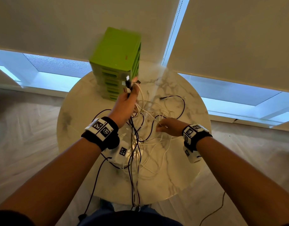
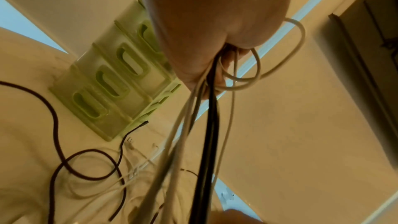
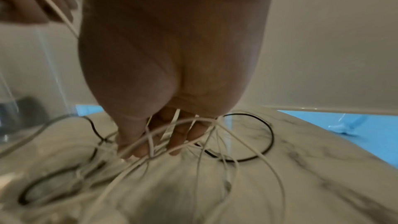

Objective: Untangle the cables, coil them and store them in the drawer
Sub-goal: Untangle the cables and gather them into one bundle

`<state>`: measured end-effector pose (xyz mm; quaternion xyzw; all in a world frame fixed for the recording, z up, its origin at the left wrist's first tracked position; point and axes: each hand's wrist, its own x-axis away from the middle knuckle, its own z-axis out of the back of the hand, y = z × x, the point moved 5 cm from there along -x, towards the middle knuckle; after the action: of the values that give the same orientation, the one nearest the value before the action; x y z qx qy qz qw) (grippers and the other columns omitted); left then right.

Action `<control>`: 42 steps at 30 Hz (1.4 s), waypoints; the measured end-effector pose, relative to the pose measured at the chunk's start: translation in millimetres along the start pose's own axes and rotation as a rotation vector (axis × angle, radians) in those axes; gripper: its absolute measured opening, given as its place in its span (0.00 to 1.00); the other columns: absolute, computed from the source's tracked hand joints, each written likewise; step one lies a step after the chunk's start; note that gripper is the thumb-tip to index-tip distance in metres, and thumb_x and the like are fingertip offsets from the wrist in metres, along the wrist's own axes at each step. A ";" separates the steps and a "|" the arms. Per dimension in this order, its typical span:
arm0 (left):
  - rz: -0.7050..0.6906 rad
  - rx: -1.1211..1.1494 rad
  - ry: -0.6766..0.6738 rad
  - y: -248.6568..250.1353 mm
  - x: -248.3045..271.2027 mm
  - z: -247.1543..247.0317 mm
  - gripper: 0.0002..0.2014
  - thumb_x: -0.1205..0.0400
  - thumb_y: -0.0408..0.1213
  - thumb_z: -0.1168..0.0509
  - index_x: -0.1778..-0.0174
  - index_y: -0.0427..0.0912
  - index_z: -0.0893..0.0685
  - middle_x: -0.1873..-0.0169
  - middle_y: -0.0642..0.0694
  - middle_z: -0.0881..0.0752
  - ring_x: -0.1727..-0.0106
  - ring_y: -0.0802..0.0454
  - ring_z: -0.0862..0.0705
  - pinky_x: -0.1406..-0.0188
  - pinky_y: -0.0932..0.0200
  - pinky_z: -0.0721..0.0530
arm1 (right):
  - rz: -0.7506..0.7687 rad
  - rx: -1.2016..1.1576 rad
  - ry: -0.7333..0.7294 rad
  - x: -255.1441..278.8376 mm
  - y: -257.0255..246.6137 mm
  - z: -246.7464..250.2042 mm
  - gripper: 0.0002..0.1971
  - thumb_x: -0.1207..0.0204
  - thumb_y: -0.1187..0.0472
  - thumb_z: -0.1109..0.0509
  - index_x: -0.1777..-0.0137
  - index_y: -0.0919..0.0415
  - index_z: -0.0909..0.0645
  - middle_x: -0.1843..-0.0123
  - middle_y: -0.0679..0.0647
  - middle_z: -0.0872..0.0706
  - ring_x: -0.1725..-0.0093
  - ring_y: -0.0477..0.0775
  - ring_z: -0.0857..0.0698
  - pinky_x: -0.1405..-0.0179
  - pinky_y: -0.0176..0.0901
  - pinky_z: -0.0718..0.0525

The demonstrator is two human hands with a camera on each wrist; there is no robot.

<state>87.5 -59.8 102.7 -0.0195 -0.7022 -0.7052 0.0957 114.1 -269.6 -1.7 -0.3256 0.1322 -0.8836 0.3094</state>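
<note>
Left hand [image 1: 124,106] is raised, clenched round a bundle of cable ends [image 1: 127,85] so the strands hang free, right hand [image 1: 169,127] picks with curled fingers at white strands in the tangle [image 1: 145,141] on the bench [image 1: 189,168]; green drawer unit [image 1: 115,62] waits behind, shut.

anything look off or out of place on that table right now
Yes: cables sprawl in a knot over the round marble table, some strands trailing off its near edge. The left hand grips a lifted bunch; the green drawer unit looks closed.
</note>
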 end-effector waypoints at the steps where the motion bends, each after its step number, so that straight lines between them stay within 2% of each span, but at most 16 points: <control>1: 0.006 0.036 0.020 6.5 0.1 4.0 0.24 0.07 0.55 0.47 0.33 0.40 0.17 0.73 0.52 0.25 0.73 0.60 0.26 0.75 0.64 0.26 | -0.043 0.073 -0.003 0.8 7.7 -3.3 0.11 0.13 0.50 0.35 0.42 0.53 0.13 0.44 0.48 0.14 0.44 0.53 0.17 0.40 0.51 0.22; 4: 0.014 0.112 0.057 15.2 0.5 16.7 0.24 0.07 0.53 0.48 0.55 0.39 0.17 0.77 0.53 0.23 0.76 0.58 0.25 0.78 0.65 0.27 | -0.119 0.119 0.078 2.9 21.7 -5.1 0.13 0.13 0.47 0.36 0.41 0.50 0.13 0.39 0.49 0.13 0.38 0.54 0.17 0.38 0.55 0.24; 7: 0.069 0.220 0.042 11.6 3.3 25.8 0.27 0.08 0.56 0.46 0.74 0.51 0.27 0.77 0.51 0.36 0.76 0.54 0.38 0.78 0.60 0.41 | -0.094 0.000 0.204 1.2 19.4 7.1 0.14 0.12 0.51 0.36 0.45 0.58 0.11 0.46 0.55 0.09 0.45 0.58 0.13 0.42 0.57 0.18; 11: 0.118 0.068 0.025 0.7 5.9 33.8 0.21 0.09 0.55 0.41 0.65 0.48 0.22 0.78 0.51 0.34 0.80 0.54 0.34 0.78 0.61 0.37 | -0.025 -0.077 0.436 6.9 -1.7 39.8 0.16 0.12 0.51 0.35 0.51 0.60 0.09 0.58 0.53 0.07 0.57 0.53 0.10 0.52 0.50 0.14; 13: 0.090 -0.073 -0.046 -2.3 11.1 29.3 0.17 0.10 0.55 0.39 0.46 0.45 0.13 0.72 0.46 0.24 0.74 0.52 0.25 0.73 0.56 0.26 | 0.055 -0.081 0.460 10.2 -22.5 54.1 0.14 0.13 0.52 0.34 0.48 0.58 0.09 0.59 0.50 0.06 0.59 0.48 0.11 0.55 0.41 0.18; 15: 0.076 -0.173 -0.104 -6.6 16.8 19.1 0.20 0.10 0.52 0.38 0.23 0.51 0.19 0.46 0.34 0.10 0.47 0.43 0.11 0.45 0.40 0.13 | 0.123 -0.088 0.464 14.8 -43.3 65.6 0.12 0.14 0.53 0.32 0.42 0.56 0.09 0.60 0.48 0.07 0.60 0.44 0.12 0.57 0.29 0.22; 16: 0.074 -0.202 -0.119 -10.0 18.6 13.7 0.21 0.10 0.51 0.38 0.20 0.54 0.22 0.34 0.33 0.14 0.34 0.39 0.15 0.32 0.34 0.18 | 0.149 -0.107 0.475 17.1 -51.0 70.5 0.11 0.14 0.54 0.32 0.41 0.56 0.09 0.61 0.47 0.08 0.61 0.41 0.13 0.58 0.25 0.23; 17: 0.066 -0.224 -0.126 -11.7 19.5 8.7 0.19 0.09 0.50 0.38 0.22 0.57 0.22 0.35 0.37 0.13 0.33 0.37 0.16 0.32 0.33 0.19 | 0.171 -0.130 0.485 20.0 -58.3 75.2 0.11 0.14 0.53 0.31 0.42 0.56 0.10 0.61 0.47 0.08 0.62 0.40 0.13 0.59 0.25 0.23; 18: 0.055 -0.236 -0.132 -15.5 18.2 4.8 0.15 0.10 0.50 0.37 0.26 0.61 0.20 0.46 0.46 0.08 0.42 0.41 0.11 0.43 0.36 0.14 | 0.189 -0.150 0.489 22.3 -63.3 78.4 0.11 0.14 0.53 0.31 0.43 0.56 0.10 0.61 0.46 0.08 0.62 0.39 0.13 0.59 0.26 0.22; 20: 0.052 -0.261 -0.140 -22.5 16.2 0.9 0.06 0.11 0.53 0.37 0.40 0.65 0.17 0.76 0.59 0.18 0.69 0.54 0.19 0.67 0.51 0.22 | 0.226 -0.174 0.471 28.1 -72.1 82.4 0.10 0.14 0.53 0.32 0.46 0.55 0.10 0.61 0.46 0.09 0.62 0.38 0.13 0.58 0.29 0.20; 22: 0.063 -0.272 -0.150 -29.1 14.3 0.5 0.03 0.12 0.55 0.36 0.45 0.66 0.19 0.81 0.60 0.25 0.77 0.59 0.27 0.69 0.55 0.27 | 0.235 -0.205 0.440 34.6 -75.4 84.0 0.08 0.14 0.53 0.32 0.48 0.50 0.11 0.63 0.46 0.09 0.62 0.40 0.12 0.58 0.29 0.20; 25: 0.073 -0.254 -0.162 -24.6 14.7 -1.5 0.00 0.12 0.55 0.36 0.47 0.69 0.21 0.79 0.60 0.25 0.77 0.58 0.27 0.71 0.58 0.26 | 0.193 -0.246 0.445 47.2 -72.4 83.6 0.07 0.13 0.51 0.34 0.49 0.42 0.14 0.67 0.45 0.14 0.65 0.42 0.15 0.60 0.31 0.22; 28: 0.023 -0.254 -0.180 -12.6 14.3 -9.0 0.06 0.11 0.56 0.38 0.53 0.63 0.21 0.74 0.52 0.29 0.72 0.50 0.28 0.68 0.52 0.27 | 0.127 -0.236 0.489 61.2 -65.4 80.8 0.13 0.11 0.50 0.37 0.43 0.51 0.12 0.62 0.41 0.15 0.60 0.38 0.17 0.58 0.28 0.24; 33: 0.012 -0.231 -0.226 -0.5 18.9 -32.4 0.22 0.12 0.55 0.37 0.40 0.37 0.15 0.75 0.54 0.28 0.76 0.54 0.28 0.74 0.57 0.28 | -0.031 -0.147 0.540 97.6 -49.8 70.1 0.13 0.09 0.49 0.43 0.42 0.55 0.20 0.54 0.54 0.13 0.55 0.56 0.16 0.51 0.52 0.18; 38: -0.034 -0.254 -0.292 -2.4 27.6 -51.4 0.22 0.12 0.56 0.37 0.46 0.38 0.14 0.69 0.47 0.17 0.75 0.56 0.23 0.70 0.57 0.23 | -0.310 -0.143 0.563 154.4 -20.0 36.1 0.12 0.10 0.50 0.43 0.39 0.54 0.22 0.61 0.50 0.16 0.63 0.55 0.17 0.57 0.47 0.20; 42: -0.109 -0.296 -0.330 -1.1 35.7 -64.2 0.20 0.10 0.57 0.41 0.49 0.46 0.12 0.62 0.57 0.07 0.65 0.55 0.13 0.60 0.55 0.16 | -0.594 -0.127 0.378 204.4 1.4 -16.4 0.12 0.10 0.52 0.42 0.43 0.54 0.18 0.57 0.51 0.16 0.58 0.55 0.18 0.55 0.47 0.23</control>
<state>59.2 -127.5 106.6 -0.1103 -0.5971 -0.7920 -0.0625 -17.9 -399.6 86.3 -0.1992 0.1413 -0.9696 -0.0116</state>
